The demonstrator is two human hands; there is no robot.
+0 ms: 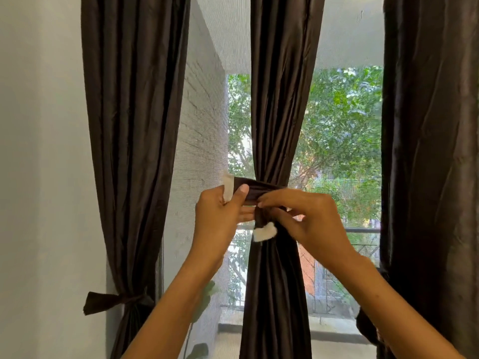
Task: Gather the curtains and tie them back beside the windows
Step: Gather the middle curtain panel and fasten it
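Observation:
Three dark brown curtains hang before a screened window. The middle curtain (280, 99) is gathered into a narrow bunch at its waist, with a brown tieback strap (255, 189) wrapped round it. My left hand (220, 218) pinches the strap's left end beside a white fastener patch (228, 189). My right hand (305, 216) grips the strap's other end in front of the bunch, and a second white patch (264, 233) hangs below its fingers. The left curtain (134, 125) is bound low down by its own tieback (111, 301).
The right curtain (430, 151) hangs at the frame's right edge, its lower part hidden behind my right forearm. A grey wall (39, 177) is on the left. Beyond the window screen (344, 141) are a white brick wall, green trees and a railing.

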